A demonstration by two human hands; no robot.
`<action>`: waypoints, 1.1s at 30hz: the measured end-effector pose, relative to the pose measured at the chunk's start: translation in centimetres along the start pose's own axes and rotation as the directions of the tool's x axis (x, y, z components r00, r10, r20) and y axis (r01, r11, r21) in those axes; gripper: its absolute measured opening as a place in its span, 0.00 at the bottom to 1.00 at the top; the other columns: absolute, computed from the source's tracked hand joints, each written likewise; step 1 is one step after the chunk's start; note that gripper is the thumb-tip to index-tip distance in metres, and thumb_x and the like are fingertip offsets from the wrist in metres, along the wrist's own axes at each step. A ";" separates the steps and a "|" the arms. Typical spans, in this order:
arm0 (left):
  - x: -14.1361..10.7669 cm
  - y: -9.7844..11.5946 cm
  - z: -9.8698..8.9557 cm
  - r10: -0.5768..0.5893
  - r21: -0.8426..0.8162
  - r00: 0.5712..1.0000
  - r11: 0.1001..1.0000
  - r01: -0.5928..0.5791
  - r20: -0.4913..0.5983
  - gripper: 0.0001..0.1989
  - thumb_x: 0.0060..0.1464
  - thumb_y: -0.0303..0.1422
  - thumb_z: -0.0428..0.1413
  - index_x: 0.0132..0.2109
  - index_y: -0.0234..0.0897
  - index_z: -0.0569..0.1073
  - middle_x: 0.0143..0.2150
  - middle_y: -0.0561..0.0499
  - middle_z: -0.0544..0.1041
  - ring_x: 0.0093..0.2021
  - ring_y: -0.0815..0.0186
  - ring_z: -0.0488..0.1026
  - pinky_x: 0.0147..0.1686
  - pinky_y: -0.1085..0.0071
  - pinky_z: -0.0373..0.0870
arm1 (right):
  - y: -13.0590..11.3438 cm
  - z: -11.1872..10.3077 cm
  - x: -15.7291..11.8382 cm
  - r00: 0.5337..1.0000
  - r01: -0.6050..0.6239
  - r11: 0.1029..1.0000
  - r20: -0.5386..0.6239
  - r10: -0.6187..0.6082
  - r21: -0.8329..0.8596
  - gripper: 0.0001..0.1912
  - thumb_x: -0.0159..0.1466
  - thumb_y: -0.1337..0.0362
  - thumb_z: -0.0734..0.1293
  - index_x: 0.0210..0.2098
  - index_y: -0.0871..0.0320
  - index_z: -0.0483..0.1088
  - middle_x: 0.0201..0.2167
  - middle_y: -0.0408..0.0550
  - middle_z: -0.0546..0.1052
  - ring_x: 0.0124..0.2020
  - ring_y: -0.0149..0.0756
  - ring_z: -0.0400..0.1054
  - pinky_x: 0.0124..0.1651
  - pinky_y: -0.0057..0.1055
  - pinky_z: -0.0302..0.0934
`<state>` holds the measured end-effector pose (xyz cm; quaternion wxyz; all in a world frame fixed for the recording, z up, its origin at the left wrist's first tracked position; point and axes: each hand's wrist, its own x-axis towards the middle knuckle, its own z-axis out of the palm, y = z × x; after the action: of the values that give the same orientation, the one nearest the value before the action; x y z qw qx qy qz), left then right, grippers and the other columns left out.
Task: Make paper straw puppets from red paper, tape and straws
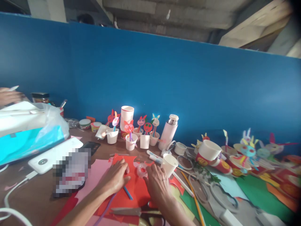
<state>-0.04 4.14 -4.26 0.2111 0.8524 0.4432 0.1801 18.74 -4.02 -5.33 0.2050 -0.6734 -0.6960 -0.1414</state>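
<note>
My left hand (116, 177) rests on the red paper (137, 196), its fingers bent and thumb apart, with nothing seen in it. To its right, my right hand (160, 185) reaches over the red paper, fingers curled down beside a small pale ring-shaped piece (141, 170); whether they hold anything is hidden. A white paper cup (169, 164) stands just behind the right hand. Between the hands lies a blue stick (128, 192). Scissors (127, 211) lie nearer the camera, partly under my right wrist.
Paper-face figures in cups (130, 142) stand behind, near a pink bottle (168, 131). A power bank (55, 155) and plastic bag (54, 121) are left. More figures (246, 157), coloured sheets (263, 191) and tape are right. Another person's hand (9, 96) shows far left.
</note>
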 end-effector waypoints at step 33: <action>-1.0 -2.3 -1.8 -0.054 -0.490 0.921 0.858 -0.156 -0.387 0.12 0.59 0.42 0.49 0.35 0.39 0.69 0.23 0.56 0.72 0.26 0.67 0.71 0.30 0.73 0.68 | -4.9 -3.7 1.6 0.876 -0.127 0.988 0.458 0.154 -0.090 0.12 0.64 0.69 0.64 0.47 0.64 0.72 0.35 0.59 0.82 0.39 0.50 0.78 0.36 0.34 0.66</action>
<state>-3.07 4.87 -4.08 0.3331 0.7244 0.3889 0.4615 14.24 -4.66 -0.96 0.0235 -0.7419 -0.6698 0.0189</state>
